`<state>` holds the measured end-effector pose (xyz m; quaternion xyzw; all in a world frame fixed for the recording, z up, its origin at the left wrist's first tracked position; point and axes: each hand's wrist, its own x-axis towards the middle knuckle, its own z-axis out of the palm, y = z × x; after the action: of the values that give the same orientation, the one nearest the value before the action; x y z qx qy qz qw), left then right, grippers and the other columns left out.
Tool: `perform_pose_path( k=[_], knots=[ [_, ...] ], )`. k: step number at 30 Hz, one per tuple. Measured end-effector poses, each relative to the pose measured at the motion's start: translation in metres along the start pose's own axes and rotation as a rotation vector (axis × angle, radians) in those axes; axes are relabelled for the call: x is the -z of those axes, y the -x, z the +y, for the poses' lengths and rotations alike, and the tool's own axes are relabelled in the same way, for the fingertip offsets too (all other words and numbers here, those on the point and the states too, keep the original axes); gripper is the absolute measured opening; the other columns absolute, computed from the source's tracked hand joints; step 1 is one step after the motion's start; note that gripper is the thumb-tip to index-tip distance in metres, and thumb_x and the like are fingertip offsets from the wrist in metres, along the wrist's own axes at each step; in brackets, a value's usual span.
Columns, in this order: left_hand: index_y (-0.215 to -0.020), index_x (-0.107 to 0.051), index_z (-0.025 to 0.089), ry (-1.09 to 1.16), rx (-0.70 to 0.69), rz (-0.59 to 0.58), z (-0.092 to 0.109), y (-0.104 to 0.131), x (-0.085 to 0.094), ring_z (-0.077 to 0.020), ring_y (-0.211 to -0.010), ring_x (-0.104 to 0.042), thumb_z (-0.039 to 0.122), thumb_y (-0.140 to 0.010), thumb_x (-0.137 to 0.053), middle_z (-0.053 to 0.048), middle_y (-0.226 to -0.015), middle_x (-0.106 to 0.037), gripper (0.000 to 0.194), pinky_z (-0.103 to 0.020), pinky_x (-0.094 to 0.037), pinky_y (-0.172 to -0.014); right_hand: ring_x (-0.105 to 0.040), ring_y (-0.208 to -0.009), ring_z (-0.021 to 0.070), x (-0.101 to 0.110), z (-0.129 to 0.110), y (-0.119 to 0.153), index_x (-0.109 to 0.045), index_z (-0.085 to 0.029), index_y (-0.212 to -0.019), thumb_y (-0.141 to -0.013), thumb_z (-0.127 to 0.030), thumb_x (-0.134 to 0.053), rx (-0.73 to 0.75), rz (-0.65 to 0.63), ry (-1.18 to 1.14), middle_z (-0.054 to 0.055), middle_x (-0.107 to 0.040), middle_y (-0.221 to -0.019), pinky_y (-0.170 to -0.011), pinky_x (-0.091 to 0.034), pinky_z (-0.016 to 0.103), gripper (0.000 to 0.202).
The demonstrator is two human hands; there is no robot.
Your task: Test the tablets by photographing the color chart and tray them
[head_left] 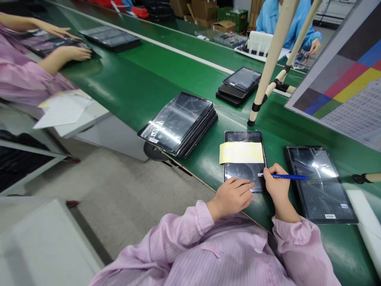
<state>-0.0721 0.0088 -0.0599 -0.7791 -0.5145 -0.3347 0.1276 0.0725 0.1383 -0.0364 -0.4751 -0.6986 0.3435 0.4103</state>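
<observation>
A dark tablet [242, 172] lies flat on the green table in front of me, with a yellow paper strip [242, 153] across its upper part. My left hand [235, 196] rests on its lower edge, fingers spread loosely. In my right hand [276, 180] is a blue pen [290, 176], its tip end at a small white label [260, 174] near the tablet's right edge. Right of that hand lies another tablet [323, 182] bearing two labels. A stack of tablets [181, 121] sits to the left, the top one with white marks on its film.
Behind are a smaller tablet stack [239, 83] and a beige pipe frame [268, 67] holding a colour chart [345, 75]. White foam [367, 226] lies at the right. A co-worker's hands [70, 51] are over tablets at the far left; another person in blue [291, 24] works across the table.
</observation>
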Motion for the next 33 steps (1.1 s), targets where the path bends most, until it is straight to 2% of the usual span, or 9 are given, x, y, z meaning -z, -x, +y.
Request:
perform_pose_path(
  k=[9,15,22,28,33],
  knots=[
    [-0.09,-0.07,0.019,0.012,0.002,-0.032,-0.0003,0.0027,-0.0003,-0.0207,-0.11,-0.073,0.024,-0.1,-0.061,-0.003,-0.12,-0.08,0.015,-0.037,-0.05,-0.085,-0.041,-0.053,0.0115,-0.0013,0.0032,0.0004,-0.037,-0.022,-0.054,-0.079,-0.036,-0.062,-0.013,0.014,-0.012,-0.005,-0.042,-0.052,-0.057,-0.034,0.028,0.037],
    [-0.092,-0.073,0.021,-0.001,0.014,-0.074,-0.0006,0.0046,-0.0024,-0.0195,-0.113,-0.071,0.026,-0.099,-0.062,-0.003,-0.122,-0.08,0.014,-0.036,-0.052,-0.087,-0.041,-0.054,0.0111,-0.0017,0.0057,0.0018,-0.036,-0.022,-0.056,-0.082,-0.035,-0.061,-0.03,0.069,-0.026,-0.005,-0.04,-0.052,-0.059,-0.035,0.028,0.038],
    [-0.089,-0.072,0.019,-0.004,0.003,-0.04,-0.0008,0.0044,-0.0025,-0.0204,-0.111,-0.072,0.025,-0.1,-0.061,-0.004,-0.121,-0.08,0.016,-0.036,-0.051,-0.085,-0.04,-0.054,0.0113,-0.0021,0.004,0.0014,-0.037,-0.023,-0.055,-0.08,-0.036,-0.062,-0.029,0.051,-0.026,-0.005,-0.04,-0.053,-0.058,-0.034,0.028,0.038],
    [-0.091,-0.073,0.021,-0.024,0.008,-0.071,-0.0007,0.0053,-0.003,-0.0184,-0.113,-0.071,0.026,-0.1,-0.06,-0.002,-0.123,-0.079,0.017,-0.036,-0.052,-0.087,-0.041,-0.055,0.012,-0.0024,0.0062,0.0032,-0.036,-0.023,-0.057,-0.083,-0.037,-0.063,-0.037,0.07,-0.038,-0.006,-0.04,-0.054,-0.06,-0.035,0.029,0.04],
    [-0.088,-0.072,0.02,-0.017,0.004,-0.017,0.0,0.003,-0.0019,-0.0182,-0.11,-0.071,0.026,-0.099,-0.062,-0.001,-0.119,-0.081,0.016,-0.036,-0.052,-0.084,-0.041,-0.055,0.0116,-0.0028,0.0076,0.0036,-0.037,-0.023,-0.057,-0.082,-0.037,-0.064,-0.032,0.059,-0.029,-0.005,-0.04,-0.053,-0.059,-0.035,0.028,0.04]
  ],
)
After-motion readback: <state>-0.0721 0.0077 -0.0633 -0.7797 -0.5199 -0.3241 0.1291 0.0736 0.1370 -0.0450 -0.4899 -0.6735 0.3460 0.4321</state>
